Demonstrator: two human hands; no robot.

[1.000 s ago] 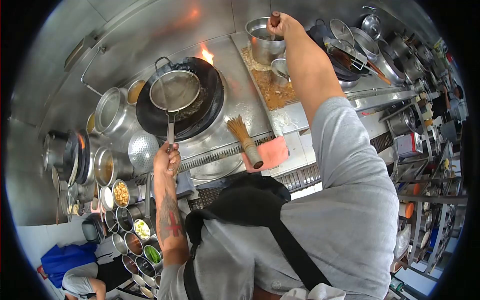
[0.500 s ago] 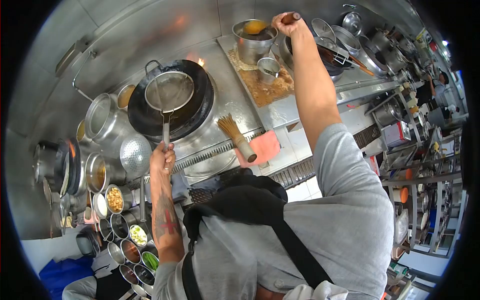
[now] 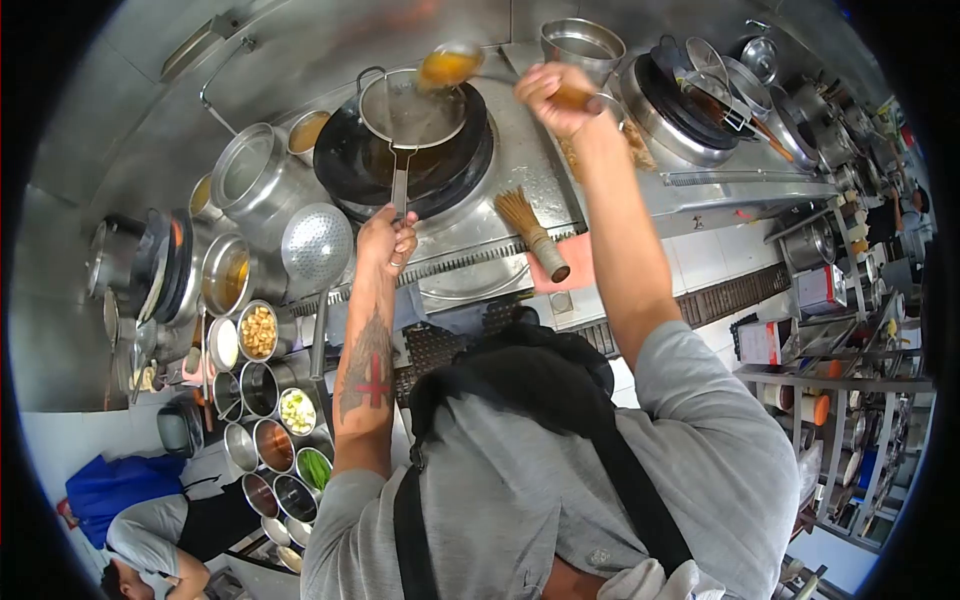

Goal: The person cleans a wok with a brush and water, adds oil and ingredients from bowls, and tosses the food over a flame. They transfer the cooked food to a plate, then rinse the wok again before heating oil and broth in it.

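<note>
My left hand [image 3: 388, 240] is wrapped round the handle of a round fine-mesh strainer [image 3: 412, 115]. The strainer lies level over a dark wok [image 3: 340, 170] on the stove, covering part of its opening. In my right hand [image 3: 558, 100] is the brown wooden grip of a ladle [image 3: 450, 66]. The ladle's bowl, blurred by motion, carries orange-yellow liquid just above the strainer's right rim. A metal stockpot [image 3: 583, 48] stands behind my right hand. A bamboo brush [image 3: 535, 235] rests at the stove's front edge, partly over a pink cloth [image 3: 578, 262].
A perforated skimmer [image 3: 317, 245] is left of my left hand, beside metal pots [image 3: 245, 175]. Several small containers of ingredients [image 3: 258, 332] fill the left side. A second wok [image 3: 680, 100] sits at right. Another person [image 3: 160, 520] is at lower left.
My right hand has brought the filled ladle leftward from the stockpot to above the strainer. My left hand still holds the strainer over the wok. The camera view has shifted.
</note>
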